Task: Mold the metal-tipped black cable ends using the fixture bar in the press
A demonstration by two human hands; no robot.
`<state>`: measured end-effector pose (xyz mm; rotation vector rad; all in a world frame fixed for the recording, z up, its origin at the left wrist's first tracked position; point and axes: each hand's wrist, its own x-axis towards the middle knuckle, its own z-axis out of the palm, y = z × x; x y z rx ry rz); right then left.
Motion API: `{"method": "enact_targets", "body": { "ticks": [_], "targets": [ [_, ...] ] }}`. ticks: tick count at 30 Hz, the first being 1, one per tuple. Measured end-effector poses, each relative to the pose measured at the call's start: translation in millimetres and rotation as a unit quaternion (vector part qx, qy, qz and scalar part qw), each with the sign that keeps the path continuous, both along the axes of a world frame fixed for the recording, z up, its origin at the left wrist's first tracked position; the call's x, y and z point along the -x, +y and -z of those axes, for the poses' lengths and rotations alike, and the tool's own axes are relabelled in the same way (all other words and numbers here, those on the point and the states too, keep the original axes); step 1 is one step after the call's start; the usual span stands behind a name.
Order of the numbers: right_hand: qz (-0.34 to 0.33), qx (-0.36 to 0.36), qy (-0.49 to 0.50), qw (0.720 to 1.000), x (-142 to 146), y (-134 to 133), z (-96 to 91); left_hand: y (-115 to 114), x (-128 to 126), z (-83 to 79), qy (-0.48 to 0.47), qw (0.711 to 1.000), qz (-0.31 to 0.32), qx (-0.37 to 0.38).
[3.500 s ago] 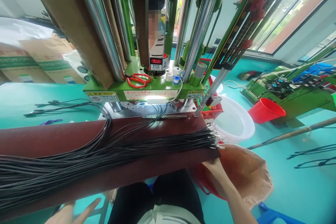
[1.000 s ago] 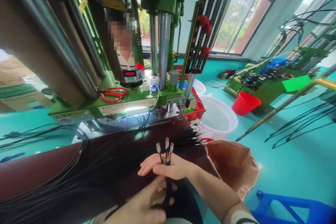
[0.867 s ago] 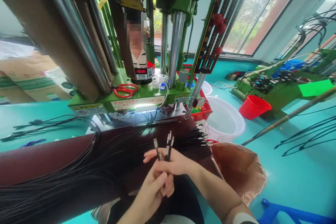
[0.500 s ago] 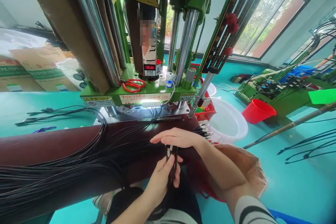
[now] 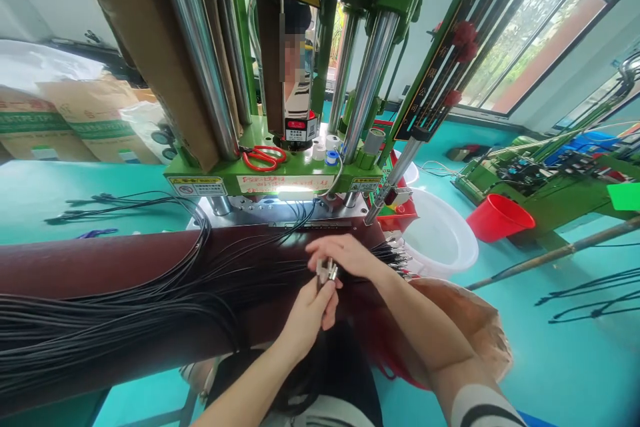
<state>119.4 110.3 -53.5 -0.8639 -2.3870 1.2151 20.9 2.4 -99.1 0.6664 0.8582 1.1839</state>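
In the middle of the view, my left hand is closed round a small bunch of black cables. Their silver metal connectors stick up above its thumb. Just beyond them, my right hand arches over the connector ends with its fingers stretched loosely leftward; its thumb is hidden. Whether those fingers touch the metal I cannot tell. Behind both hands, many black cables lie along a dark red-brown table, with more metal ends gathered by my right forearm.
A green press stands ahead, with cables running into its lit lower plate. Red-handled scissors and small white rolls lie on it. To the right are a white tub, a red bucket and a brown paper bag.
My right hand has gone from lying flat over the connector tips to curving behind them, so the connectors show more. The view has shifted slightly. My left hand keeps its grip.
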Motion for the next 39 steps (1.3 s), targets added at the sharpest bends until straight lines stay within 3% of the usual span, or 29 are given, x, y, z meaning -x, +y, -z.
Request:
{"method": "enact_targets", "body": {
  "ticks": [3, 6, 11, 15, 18, 20, 22, 26, 30, 34, 39],
  "targets": [
    [0.126, -0.151, -0.121, 0.973, -0.2, 33.4, 17.8, 2.7, 8.4, 2.7, -0.010, 0.999, -0.049, 0.011],
    [0.150, -0.223, -0.268, 0.925, 4.6, 51.5, 29.4, 4.3, 14.8, 5.6, 0.000, 0.997, -0.083, 0.008],
    [0.096, -0.194, -0.318, 0.923, 6.1, 41.9, 16.8, 7.2, 23.7, 10.4, 0.022, 0.993, -0.118, 0.012],
    [0.052, -0.117, -0.324, 0.937, -18.4, 19.9, -3.3, 8.3, 27.5, 8.4, -0.002, 0.994, -0.111, 0.011],
    [0.098, 0.080, -0.248, 0.961, -43.5, -4.2, -3.1, 9.0, 23.0, 7.4, -0.007, 0.993, -0.116, 0.013],
    [0.147, 0.208, -0.120, 0.959, -54.4, -24.0, 6.2, 9.8, 16.7, 9.2, 0.022, 0.995, -0.100, 0.016],
    [0.183, 0.263, 0.028, 0.947, -57.3, -43.4, 20.3, 10.8, 9.5, 12.3, 0.076, 0.994, -0.073, 0.019],
    [0.246, 0.282, 0.236, 0.897, -46.6, -66.3, 49.3, 12.6, -0.9, 15.5, 0.225, 0.973, -0.029, -0.038],
    [0.265, 0.288, 0.284, 0.875, -39.6, -67.4, 62.4, 14.2, -3.5, 11.6, 0.316, 0.943, -0.007, -0.102],
    [0.261, 0.282, 0.267, 0.884, -40.5, -66.4, 62.7, 14.5, -3.9, 11.4, 0.332, 0.939, -0.008, -0.093],
    [0.269, 0.211, 0.214, 0.915, -38.6, -71.4, 62.7, 11.8, -3.5, 13.5, 0.330, 0.941, -0.012, -0.074]
  ]
}}
